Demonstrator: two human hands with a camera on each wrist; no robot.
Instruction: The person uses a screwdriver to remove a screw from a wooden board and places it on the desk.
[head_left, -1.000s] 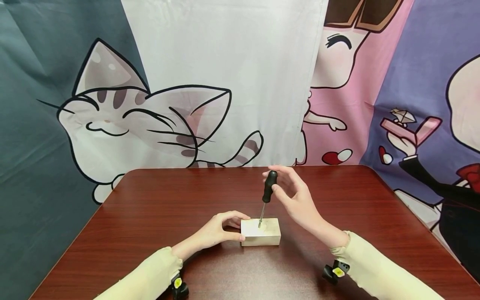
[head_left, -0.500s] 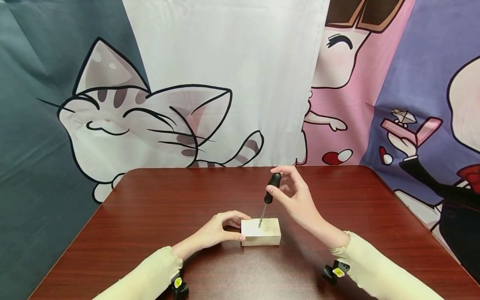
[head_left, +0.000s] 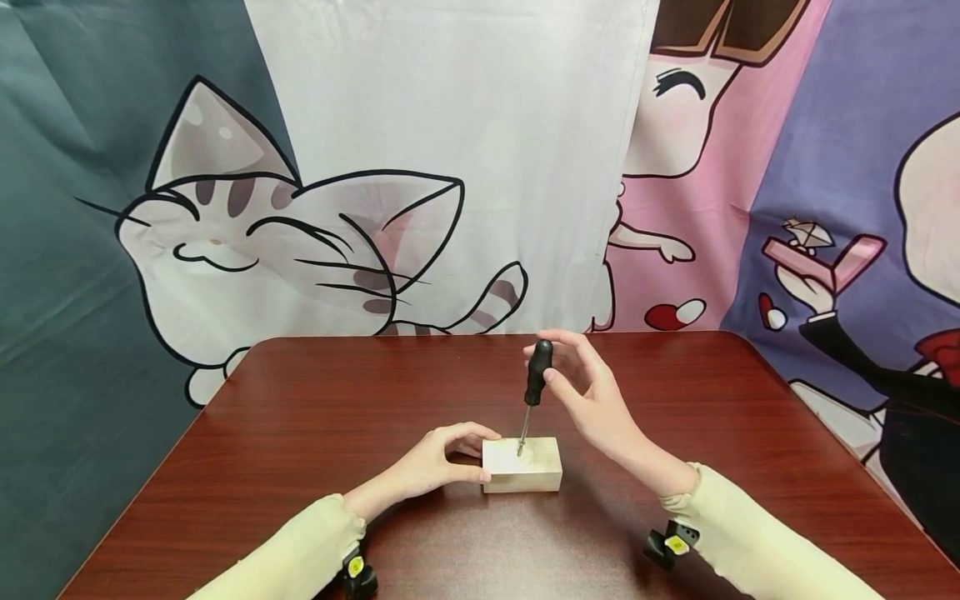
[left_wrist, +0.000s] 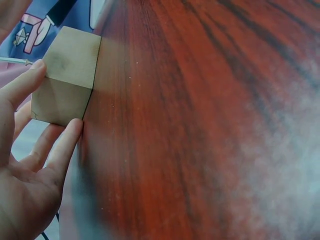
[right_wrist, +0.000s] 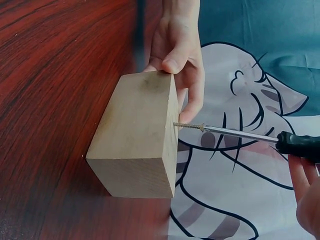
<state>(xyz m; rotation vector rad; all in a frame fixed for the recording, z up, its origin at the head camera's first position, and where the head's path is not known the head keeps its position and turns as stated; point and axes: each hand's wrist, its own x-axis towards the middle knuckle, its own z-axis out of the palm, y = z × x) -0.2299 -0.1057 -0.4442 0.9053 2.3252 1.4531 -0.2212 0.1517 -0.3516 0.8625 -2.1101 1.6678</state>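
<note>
A pale wooden block (head_left: 536, 479) lies on the table, with my left hand (head_left: 427, 462) gripping its left end between thumb and fingers. In the right wrist view, a screw (right_wrist: 189, 125) stands in the block's top face, much of its threaded shank exposed. The tip of a black-handled screwdriver (head_left: 537, 375) meets the screw's head. My right hand (head_left: 596, 408) holds the screwdriver handle by the thumb and fingertips, above and right of the block. In the left wrist view, thumb and fingers touch the block (left_wrist: 72, 57), and only part of the metal shaft (left_wrist: 12, 60) shows.
The dark red wooden table (head_left: 337, 392) has rounded back corners. Directly behind it hangs a cloth backdrop (head_left: 480, 125) printed with a cartoon cat and figures. Black wrist cameras (head_left: 360, 579) sit below both sleeves.
The screwdriver handle leaned right half a second ago and is more upright now, with my right fingers and thumb shifted around it. Left hand and block keep their place.
</note>
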